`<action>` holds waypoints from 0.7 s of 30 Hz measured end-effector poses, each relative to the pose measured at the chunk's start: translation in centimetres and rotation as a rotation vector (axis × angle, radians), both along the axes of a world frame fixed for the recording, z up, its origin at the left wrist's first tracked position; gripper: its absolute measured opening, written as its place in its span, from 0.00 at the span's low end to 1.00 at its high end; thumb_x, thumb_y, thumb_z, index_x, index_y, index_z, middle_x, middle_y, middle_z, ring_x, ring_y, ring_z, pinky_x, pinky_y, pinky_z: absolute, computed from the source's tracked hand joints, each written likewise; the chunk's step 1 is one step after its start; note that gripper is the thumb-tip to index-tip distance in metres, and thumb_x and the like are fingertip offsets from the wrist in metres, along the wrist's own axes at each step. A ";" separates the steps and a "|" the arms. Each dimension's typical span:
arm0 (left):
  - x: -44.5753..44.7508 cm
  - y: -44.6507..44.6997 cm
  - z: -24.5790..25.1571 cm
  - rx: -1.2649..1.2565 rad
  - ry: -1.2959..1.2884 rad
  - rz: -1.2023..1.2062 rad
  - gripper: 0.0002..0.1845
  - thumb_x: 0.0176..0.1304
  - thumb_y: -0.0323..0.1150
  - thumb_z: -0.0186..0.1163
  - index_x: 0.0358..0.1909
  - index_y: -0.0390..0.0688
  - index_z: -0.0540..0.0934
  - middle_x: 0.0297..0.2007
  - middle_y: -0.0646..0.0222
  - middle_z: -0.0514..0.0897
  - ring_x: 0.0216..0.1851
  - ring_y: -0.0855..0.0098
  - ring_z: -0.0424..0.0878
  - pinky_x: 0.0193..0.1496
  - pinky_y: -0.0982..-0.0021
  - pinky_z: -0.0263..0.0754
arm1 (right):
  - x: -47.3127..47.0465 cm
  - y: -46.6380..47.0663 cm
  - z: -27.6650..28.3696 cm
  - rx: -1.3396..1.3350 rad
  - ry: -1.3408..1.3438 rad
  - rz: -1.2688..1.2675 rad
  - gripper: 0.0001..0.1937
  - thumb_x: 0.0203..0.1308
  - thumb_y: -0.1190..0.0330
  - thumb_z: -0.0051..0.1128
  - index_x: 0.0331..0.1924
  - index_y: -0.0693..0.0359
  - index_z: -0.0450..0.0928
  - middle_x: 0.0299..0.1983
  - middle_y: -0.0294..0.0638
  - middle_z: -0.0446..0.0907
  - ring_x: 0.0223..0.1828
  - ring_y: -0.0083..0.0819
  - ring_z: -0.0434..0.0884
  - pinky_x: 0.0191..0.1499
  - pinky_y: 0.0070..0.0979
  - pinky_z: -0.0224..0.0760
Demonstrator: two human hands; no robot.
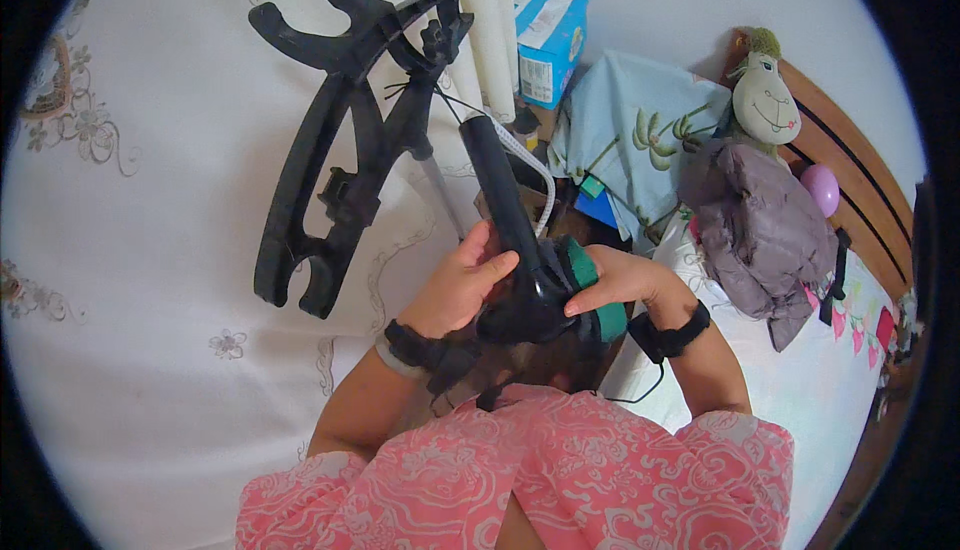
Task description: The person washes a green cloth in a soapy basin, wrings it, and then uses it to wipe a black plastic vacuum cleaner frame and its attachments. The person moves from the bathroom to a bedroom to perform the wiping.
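In front of me is a black handheld garment steamer head (525,317) with its long handle (496,175) pointing up and away. My left hand (457,287) grips it at the base of the handle, thumb on top. My right hand (626,276) holds a green and black pad-like piece (609,321) against the head's right side, the thumb resting on the head. Whether that piece is attached cannot be told. A pale braided hose (541,167) runs near the handle's top end. Up and left stands a black plastic garment hanger (341,175) on a grey pole (442,193).
A white embroidered curtain (150,220) fills the left side. To the right are a bed (720,377) with a wooden headboard (855,152), a grey-purple puffer jacket (757,220) and a plush toy (765,103). A blue package (551,47) sits at the back beside a palm-patterned cloth (637,114).
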State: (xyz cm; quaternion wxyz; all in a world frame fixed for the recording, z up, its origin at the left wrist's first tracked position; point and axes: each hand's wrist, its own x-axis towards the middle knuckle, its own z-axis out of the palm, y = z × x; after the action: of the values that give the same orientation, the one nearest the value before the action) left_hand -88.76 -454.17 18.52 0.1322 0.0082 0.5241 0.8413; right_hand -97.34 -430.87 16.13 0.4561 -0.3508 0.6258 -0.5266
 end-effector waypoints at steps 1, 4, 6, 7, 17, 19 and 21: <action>0.1 -0.2 0.3 -0.126 0.035 -0.035 0.22 0.70 0.28 0.55 0.63 0.41 0.65 0.50 0.71 0.77 0.46 0.79 0.75 0.50 0.75 0.72 | 0.3 0.2 0.1 0.006 -0.002 -0.009 0.27 0.52 0.63 0.73 0.55 0.64 0.75 0.46 0.32 0.80 0.47 0.21 0.75 0.52 0.25 0.70; 0.1 -0.8 1.3 -0.455 0.185 -0.077 0.22 0.69 0.29 0.57 0.62 0.40 0.66 0.50 0.68 0.77 0.48 0.77 0.75 0.51 0.74 0.73 | 1.5 1.1 0.7 -0.076 -0.073 -0.100 0.27 0.49 0.62 0.74 0.52 0.65 0.76 0.43 0.32 0.80 0.44 0.22 0.75 0.49 0.24 0.71; 0.1 -0.8 2.1 -0.600 0.329 -0.031 0.23 0.66 0.29 0.60 0.61 0.38 0.68 0.53 0.64 0.76 0.51 0.71 0.76 0.53 0.70 0.73 | 2.2 2.0 1.4 -0.126 -0.132 -0.157 0.31 0.47 0.60 0.75 0.54 0.65 0.75 0.45 0.34 0.80 0.46 0.23 0.75 0.51 0.23 0.69; 0.0 -0.6 2.6 -0.787 0.490 0.106 0.24 0.62 0.28 0.62 0.60 0.39 0.69 0.54 0.61 0.75 0.54 0.67 0.74 0.56 0.66 0.71 | 2.5 2.6 2.0 -0.199 -0.192 -0.170 0.32 0.47 0.60 0.75 0.56 0.65 0.74 0.47 0.34 0.79 0.48 0.23 0.75 0.53 0.24 0.68; -3.7 3.9 7.4 -1.329 1.303 0.276 0.28 0.47 0.26 0.63 0.54 0.46 0.71 0.58 0.61 0.72 0.69 0.51 0.61 0.69 0.33 0.38 | 5.3 5.8 6.8 -0.433 -0.541 -0.599 0.37 0.44 0.63 0.72 0.61 0.67 0.70 0.55 0.44 0.79 0.55 0.35 0.79 0.61 0.33 0.68; -4.8 4.0 8.1 -1.251 1.291 0.298 0.28 0.46 0.25 0.63 0.53 0.45 0.71 0.58 0.61 0.72 0.68 0.51 0.63 0.70 0.35 0.38 | 4.5 5.4 7.1 -0.644 -0.391 -0.696 0.35 0.59 0.47 0.60 0.62 0.66 0.70 0.55 0.49 0.79 0.55 0.43 0.79 0.62 0.38 0.69; -5.9 4.2 8.8 -1.206 1.326 0.432 0.33 0.43 0.29 0.67 0.55 0.43 0.68 0.54 0.60 0.73 0.63 0.52 0.67 0.70 0.38 0.43 | 4.2 5.3 8.0 -1.008 -0.710 -0.619 0.37 0.64 0.39 0.46 0.61 0.65 0.71 0.55 0.51 0.79 0.54 0.45 0.79 0.63 0.39 0.68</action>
State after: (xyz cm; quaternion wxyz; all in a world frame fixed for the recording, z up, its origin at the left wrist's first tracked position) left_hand -94.65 -449.94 27.31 -0.3730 0.3203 0.8326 0.2551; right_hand -93.09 -425.58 24.14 0.2433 -0.1316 0.1889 -0.9423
